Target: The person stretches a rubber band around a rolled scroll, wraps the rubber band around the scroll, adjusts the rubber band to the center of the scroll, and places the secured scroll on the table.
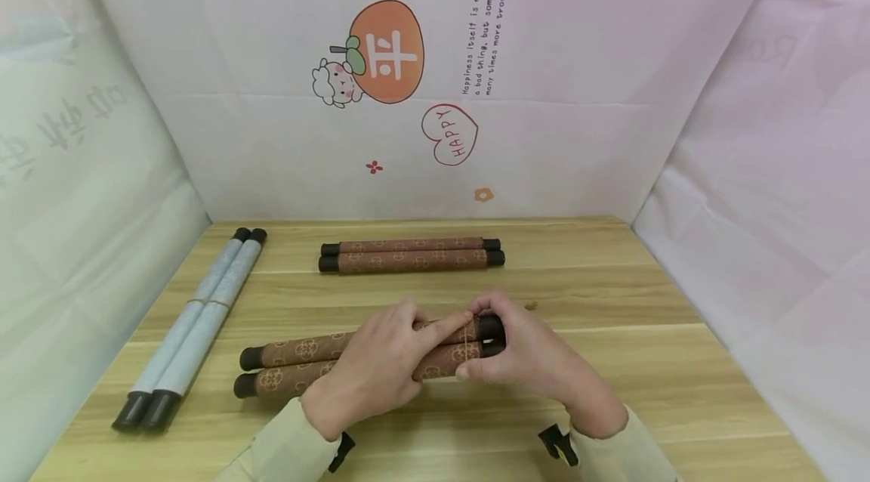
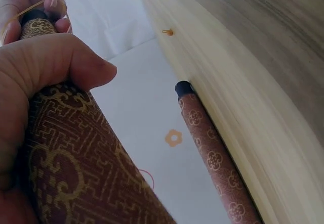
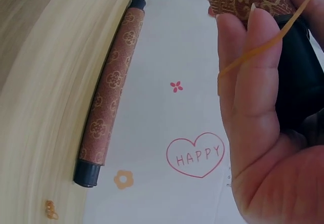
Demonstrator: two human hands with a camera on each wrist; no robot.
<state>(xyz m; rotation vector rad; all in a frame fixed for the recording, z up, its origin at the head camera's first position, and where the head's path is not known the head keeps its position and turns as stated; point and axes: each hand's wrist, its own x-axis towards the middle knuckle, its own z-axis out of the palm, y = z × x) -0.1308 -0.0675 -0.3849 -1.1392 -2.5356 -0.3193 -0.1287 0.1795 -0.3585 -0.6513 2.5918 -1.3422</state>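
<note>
A brown double-rolled scroll (image 1: 292,380) with gold patterns and black end knobs lies across the front, its two rolls side by side. My left hand (image 1: 377,361) grips it around the middle-right. At the scroll's right end, my right hand (image 1: 530,353) holds a yellowish rubber band (image 3: 258,50), which passes across the fingers in the right wrist view. In the head view the band crosses both rolls just inside the right knobs. The left wrist view shows the left thumb (image 2: 93,72) lying over the patterned roll.
Behind lies another brown scroll (image 1: 411,261), rolled from both ends. To the left, a pale blue scroll (image 1: 214,308) has a band around its middle. A small tangle of rubber bands (image 3: 51,210) lies on the wooden table (image 1: 646,369). White printed cloth (image 1: 557,89) surrounds three sides.
</note>
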